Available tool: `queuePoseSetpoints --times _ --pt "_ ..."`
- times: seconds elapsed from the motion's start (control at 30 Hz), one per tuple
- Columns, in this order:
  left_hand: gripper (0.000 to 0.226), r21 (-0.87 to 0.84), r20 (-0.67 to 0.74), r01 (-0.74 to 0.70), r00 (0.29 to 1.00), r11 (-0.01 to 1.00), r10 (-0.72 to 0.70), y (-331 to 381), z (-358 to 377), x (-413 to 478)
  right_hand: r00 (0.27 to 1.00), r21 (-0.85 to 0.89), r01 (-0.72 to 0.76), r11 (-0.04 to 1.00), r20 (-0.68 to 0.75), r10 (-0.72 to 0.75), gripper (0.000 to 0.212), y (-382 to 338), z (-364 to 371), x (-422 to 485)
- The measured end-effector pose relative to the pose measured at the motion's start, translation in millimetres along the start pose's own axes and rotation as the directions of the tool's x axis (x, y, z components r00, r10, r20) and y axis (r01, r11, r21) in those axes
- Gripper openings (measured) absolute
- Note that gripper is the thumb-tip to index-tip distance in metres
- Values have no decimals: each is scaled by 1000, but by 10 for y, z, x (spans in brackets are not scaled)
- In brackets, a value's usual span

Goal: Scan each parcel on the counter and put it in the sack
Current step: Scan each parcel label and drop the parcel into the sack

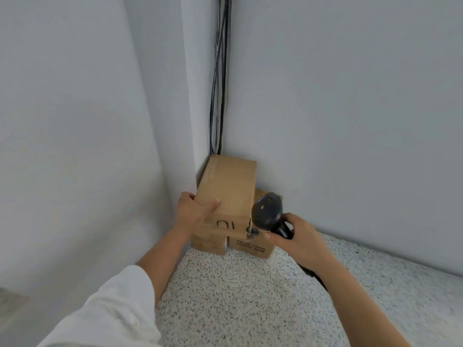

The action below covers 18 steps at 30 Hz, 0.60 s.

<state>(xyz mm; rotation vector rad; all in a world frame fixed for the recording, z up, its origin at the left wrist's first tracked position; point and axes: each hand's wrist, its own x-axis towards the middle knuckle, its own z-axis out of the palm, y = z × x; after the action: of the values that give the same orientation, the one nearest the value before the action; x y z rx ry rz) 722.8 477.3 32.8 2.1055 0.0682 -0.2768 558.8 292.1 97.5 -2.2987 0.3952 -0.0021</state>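
Observation:
A long brown cardboard parcel (229,186) lies on top of two smaller cardboard parcels, one on the left (209,242) and one on the right (253,246), in the corner of the speckled counter (238,296). My left hand (194,209) grips the top parcel at its near left edge, thumb on its upper face. My right hand (298,240) holds the handle of a black barcode scanner (268,214), whose head sits beside the top parcel's right side. No sack is in view.
White walls (350,121) close the corner on the left and behind the parcels. Black cables (219,83) run down the corner seam. A dark cord (315,274) trails below my right wrist across the counter.

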Motion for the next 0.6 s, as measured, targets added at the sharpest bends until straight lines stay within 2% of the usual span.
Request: queuePoseSetpoints --times 0.07,0.17,0.27,0.33,0.5,0.6 --pt "71 -208 83 114 992 972 -98 -24 4 55 1000 0 0 1000 8 0 27 -19 46 105" --pt "73 -305 175 194 974 932 -145 -36 35 86 1000 2 -9 1000 9 9 32 -22 120 233" --pt "71 -365 340 303 923 880 -177 -24 53 112 1000 17 -21 1000 8 21 29 -10 156 299" --pt "60 -386 446 379 875 841 -189 -26 61 96 1000 27 -22 999 1 22 29 5 154 322" --pt "36 -427 498 430 846 796 -190 -36 114 74 1000 28 -11 1000 -4 11 32 54 149 322" --pt "20 -491 544 518 810 700 -218 -46 127 61 1000 61 -9 998 -13 10 31 64 126 302"
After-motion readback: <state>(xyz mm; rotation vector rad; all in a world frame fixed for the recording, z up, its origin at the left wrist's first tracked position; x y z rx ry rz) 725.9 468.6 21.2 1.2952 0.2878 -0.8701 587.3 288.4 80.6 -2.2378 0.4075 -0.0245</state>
